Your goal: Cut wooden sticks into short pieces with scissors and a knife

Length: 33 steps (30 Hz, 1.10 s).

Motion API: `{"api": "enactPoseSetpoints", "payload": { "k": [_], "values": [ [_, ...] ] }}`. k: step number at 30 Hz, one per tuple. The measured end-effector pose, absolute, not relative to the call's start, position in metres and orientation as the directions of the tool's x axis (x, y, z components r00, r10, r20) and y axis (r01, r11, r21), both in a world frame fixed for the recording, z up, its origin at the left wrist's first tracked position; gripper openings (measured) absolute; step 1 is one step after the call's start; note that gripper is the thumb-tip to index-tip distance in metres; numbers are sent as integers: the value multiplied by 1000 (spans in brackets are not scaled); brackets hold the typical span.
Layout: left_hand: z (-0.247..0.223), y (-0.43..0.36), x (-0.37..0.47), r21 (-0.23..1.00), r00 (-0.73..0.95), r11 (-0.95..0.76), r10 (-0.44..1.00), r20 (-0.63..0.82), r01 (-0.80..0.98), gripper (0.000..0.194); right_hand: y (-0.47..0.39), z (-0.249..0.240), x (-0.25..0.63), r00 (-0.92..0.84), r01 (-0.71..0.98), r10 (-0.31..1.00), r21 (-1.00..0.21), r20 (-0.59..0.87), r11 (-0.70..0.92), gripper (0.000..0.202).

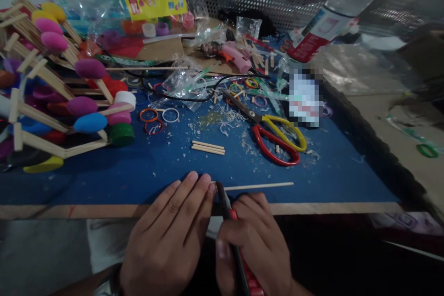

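A thin stick (259, 186) lies near the front edge of the blue table (333, 175), its left end at the left hand's fingertips. The left hand (173, 229) is flat, its fingers straight and close together, pressed down over that end. The right hand (258, 240) is curled firmly round the red-and-black handle of a knife (237, 254), its blade meeting the stick just beside the left fingertips. Just beyond the hands lie a few short sticks (208, 148), side by side. Right of these are scissors (255, 115) with red and yellow handles, among pale shavings (246, 141). To the left sit three bands (153, 120) and a jumble of stick frames (45, 76) with coloured ovals (90, 123). Farther back are a pink glue gun (237, 55) and a tilted bottle (319, 32).
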<state>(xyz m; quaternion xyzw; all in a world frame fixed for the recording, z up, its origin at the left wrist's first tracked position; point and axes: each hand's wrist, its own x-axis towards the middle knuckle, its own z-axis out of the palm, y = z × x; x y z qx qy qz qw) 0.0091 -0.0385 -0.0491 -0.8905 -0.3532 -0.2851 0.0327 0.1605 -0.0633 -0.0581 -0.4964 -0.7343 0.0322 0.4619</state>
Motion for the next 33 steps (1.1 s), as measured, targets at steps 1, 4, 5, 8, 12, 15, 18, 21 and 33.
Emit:
{"api": "enactPoseSetpoints", "payload": {
  "k": [1, 4, 5, 8, 12, 15, 18, 21, 33],
  "values": [
    [-49, -39, 9, 140, 592, -749, 610, 527, 648, 37, -64, -57, 161, -88, 701, 762, -503, 642, 505, 22],
    [-48, -39, 9, 126, 603, -750, 609, 516, 650, 37, -65, -52, 163, -141, 717, 783, -483, 606, 502, 22],
    [-48, -39, 9, 118, 608, -751, 607, 512, 650, 37, -65, -50, 164, -158, 725, 794, -477, 587, 497, 22],
    [-49, -39, 8, 96, 615, -748, 604, 507, 656, 38, -67, -47, 163, -164, 743, 806, -466, 569, 481, 21],
    [-50, -41, 8, 86, 606, -740, 606, 515, 667, 38, -69, -50, 161, -154, 754, 798, -453, 583, 475, 21],
    [-51, -41, 8, 93, 606, -744, 605, 516, 662, 38, -69, -52, 163, -169, 736, 783, -453, 598, 504, 21],
    [-50, -40, 9, 91, 609, -748, 598, 521, 657, 38, -69, -53, 164, -173, 722, 773, -456, 610, 521, 21],
    [-50, -41, 9, 81, 610, -747, 596, 523, 660, 39, -70, -53, 165, -170, 724, 763, -447, 623, 526, 21],
    [-49, -40, 8, 116, 612, -762, 592, 524, 638, 37, -66, -51, 160, -167, 747, 790, -448, 590, 492, 20]
  ]
}}
